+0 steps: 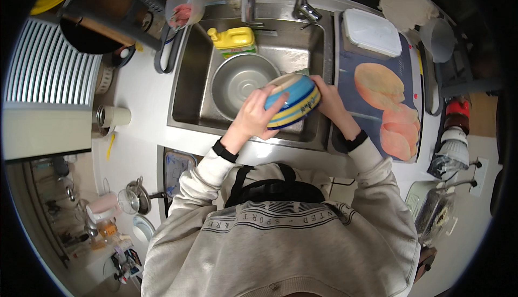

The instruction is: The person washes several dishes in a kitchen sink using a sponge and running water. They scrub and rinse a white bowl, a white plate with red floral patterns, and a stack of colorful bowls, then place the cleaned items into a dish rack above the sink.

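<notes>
A blue and yellow striped bowl (297, 105) is tilted on its side above the right part of the steel sink (194, 124). My left hand (253, 113) grips its left side, thumb and fingers spread over the wall. My right hand (327, 96) holds the opposite side, fingers partly hidden behind the bowl. Some greenish edge shows at the bowl's upper rim; I cannot tell what it is. Beneath and to the left, a round metal basin (247, 84) stands in the sink. Behind the basin lies a yellow detergent bottle (234, 40) with its cap to the left.
Two metal faucets (307, 13) rise at the sink's back edge. Right of the sink, a patterned dark mat (352, 94) carries a white-lidded container (372, 32). A clear cup (184, 7) hangs at the back left. On the left counter lies a cream-coloured cup (117, 116).
</notes>
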The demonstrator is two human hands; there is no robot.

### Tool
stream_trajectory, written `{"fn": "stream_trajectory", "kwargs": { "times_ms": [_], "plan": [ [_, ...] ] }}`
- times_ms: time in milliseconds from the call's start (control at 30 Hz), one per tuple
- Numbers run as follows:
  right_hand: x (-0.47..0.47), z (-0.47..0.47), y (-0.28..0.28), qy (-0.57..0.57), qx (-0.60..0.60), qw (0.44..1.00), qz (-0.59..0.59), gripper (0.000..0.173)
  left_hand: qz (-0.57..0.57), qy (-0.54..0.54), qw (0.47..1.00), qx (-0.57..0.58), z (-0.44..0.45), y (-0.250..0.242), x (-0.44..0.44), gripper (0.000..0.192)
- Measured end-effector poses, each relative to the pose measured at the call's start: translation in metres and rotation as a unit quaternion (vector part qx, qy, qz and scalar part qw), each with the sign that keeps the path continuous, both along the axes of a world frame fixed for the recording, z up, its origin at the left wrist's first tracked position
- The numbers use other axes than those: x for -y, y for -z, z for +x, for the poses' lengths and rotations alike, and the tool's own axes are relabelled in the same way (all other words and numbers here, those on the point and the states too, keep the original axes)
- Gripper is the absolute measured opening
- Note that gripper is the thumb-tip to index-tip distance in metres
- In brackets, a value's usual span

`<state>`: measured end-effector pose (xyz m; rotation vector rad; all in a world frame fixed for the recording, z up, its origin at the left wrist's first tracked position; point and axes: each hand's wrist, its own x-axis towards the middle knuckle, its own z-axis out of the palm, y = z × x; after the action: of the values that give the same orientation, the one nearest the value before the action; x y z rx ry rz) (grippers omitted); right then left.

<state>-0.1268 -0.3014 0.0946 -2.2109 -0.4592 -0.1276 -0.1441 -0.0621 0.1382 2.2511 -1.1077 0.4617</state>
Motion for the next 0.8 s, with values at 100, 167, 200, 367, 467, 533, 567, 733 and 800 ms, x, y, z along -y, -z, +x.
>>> {"fn": "stream_trajectory", "kwargs": {
  "times_ms": [100,167,200,367,467,533,567,733,800],
  "plan": [
    [-0.001,-0.007,-0.005,-0.002,0.068,0.998,-0.011,0.047,0.002,0.021,0.999,0.035,-0.009,0.003,-0.005,0.078],
    [-0.003,-0.007,-0.008,-0.007,0.077,0.997,-0.012,0.044,-0.035,-0.03,0.998,-0.036,-0.021,0.006,-0.001,0.076],
    [-0.005,-0.005,-0.008,-0.003,0.079,0.997,-0.005,0.042,-0.068,-0.063,0.995,-0.048,-0.027,0.008,0.001,0.078],
    [-0.013,0.032,-0.003,-0.054,-0.193,0.979,-0.039,0.032,-0.288,-0.222,0.919,-0.15,-0.039,0.021,0.003,0.07],
    [-0.022,0.066,0.006,-0.188,-0.371,0.894,0.164,0.043,-0.384,-0.359,0.821,-0.226,-0.041,0.029,-0.012,0.06],
    [-0.032,0.091,0.019,-0.162,-0.378,0.903,0.125,0.046,-0.418,-0.431,0.748,-0.283,-0.039,0.034,-0.029,0.056],
    [-0.041,0.101,0.03,-0.152,-0.381,0.909,0.07,0.042,-0.395,-0.464,0.746,-0.27,-0.039,0.036,-0.036,0.055],
    [-0.098,0.132,0.133,-0.164,-0.472,0.866,0.01,0.024,-0.385,-0.548,0.69,-0.275,-0.046,0.039,-0.074,0.053],
    [-0.121,0.132,0.187,-0.148,-0.433,0.889,-0.008,0.015,-0.435,-0.546,0.637,-0.326,-0.046,0.038,-0.082,0.053]
  ]
}}
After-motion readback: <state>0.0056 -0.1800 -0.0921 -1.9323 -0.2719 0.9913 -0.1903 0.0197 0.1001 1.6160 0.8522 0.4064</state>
